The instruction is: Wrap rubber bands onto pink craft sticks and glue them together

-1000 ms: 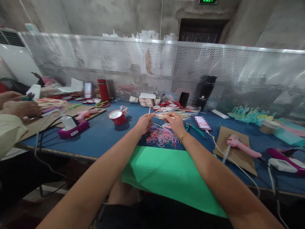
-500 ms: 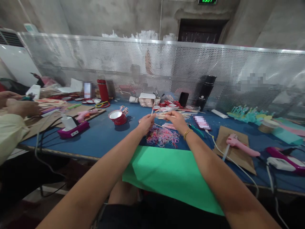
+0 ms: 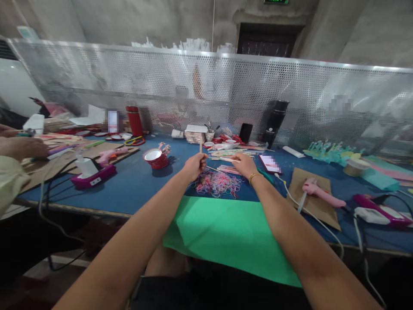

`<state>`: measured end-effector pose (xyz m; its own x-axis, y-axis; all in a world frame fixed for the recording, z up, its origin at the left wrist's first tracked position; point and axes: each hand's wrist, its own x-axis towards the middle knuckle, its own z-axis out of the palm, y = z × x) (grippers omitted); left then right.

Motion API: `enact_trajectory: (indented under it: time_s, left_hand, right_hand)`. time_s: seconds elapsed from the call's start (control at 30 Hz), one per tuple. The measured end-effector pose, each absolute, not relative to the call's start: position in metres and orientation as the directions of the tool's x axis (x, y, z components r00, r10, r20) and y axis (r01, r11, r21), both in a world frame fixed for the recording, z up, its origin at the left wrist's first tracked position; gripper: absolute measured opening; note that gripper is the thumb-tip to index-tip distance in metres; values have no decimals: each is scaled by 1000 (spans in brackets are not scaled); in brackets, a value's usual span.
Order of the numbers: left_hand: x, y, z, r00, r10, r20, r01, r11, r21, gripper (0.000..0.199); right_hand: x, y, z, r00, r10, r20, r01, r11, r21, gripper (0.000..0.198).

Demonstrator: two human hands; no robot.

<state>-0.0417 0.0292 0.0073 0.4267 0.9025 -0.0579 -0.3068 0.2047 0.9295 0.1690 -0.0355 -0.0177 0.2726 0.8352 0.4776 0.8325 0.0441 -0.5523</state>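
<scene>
My left hand [image 3: 195,166] is closed round a flat pale wooden stick [image 3: 201,146], which points up from the fingers. To its right, my right hand [image 3: 244,165] is pinched on a thin pale stick [image 3: 227,159] that points left; its inner end is hidden by the fingers. Below and between both hands lies a tangled heap of coloured rubber bands [image 3: 217,183]. Several pink sticks [image 3: 228,169] rest just behind the heap. Beyond the hands, more pale sticks [image 3: 222,153] are spread on the blue table [image 3: 135,185]. A green sheet [image 3: 226,232] hangs over the table's front edge onto my lap.
Red tape rolls [image 3: 156,158] stand left of my hands. On the right are a phone [image 3: 270,164], a pink glue gun [image 3: 319,192] on cardboard and a purple power strip [image 3: 383,211]. A co-worker's hands [image 3: 24,144] are at far left. A perforated metal screen [image 3: 155,86] closes the back.
My right hand has drawn back a little to the right, away from my left. The stick in my left hand has turned from tilted to upright. The whole view has shifted slightly.
</scene>
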Motion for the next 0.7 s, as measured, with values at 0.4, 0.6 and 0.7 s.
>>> enact_trajectory:
  time_s: [0.4, 0.6, 0.7]
  left_hand:
    - [-38, 23, 1, 563, 824, 61, -306, 139, 942, 18]
    - [-39, 24, 6, 502, 865, 11, -245, 130, 961, 20]
    - [-40, 18, 10, 510, 860, -1, -285, 170, 943, 19]
  right_hand:
    - [115, -42, -2, 80, 740, 668, 822, 330, -464, 13]
    - [111, -44, -2, 68, 795, 603, 734, 369, -570, 14]
    - [112, -45, -3, 56, 792, 608, 707, 398, -584, 13]
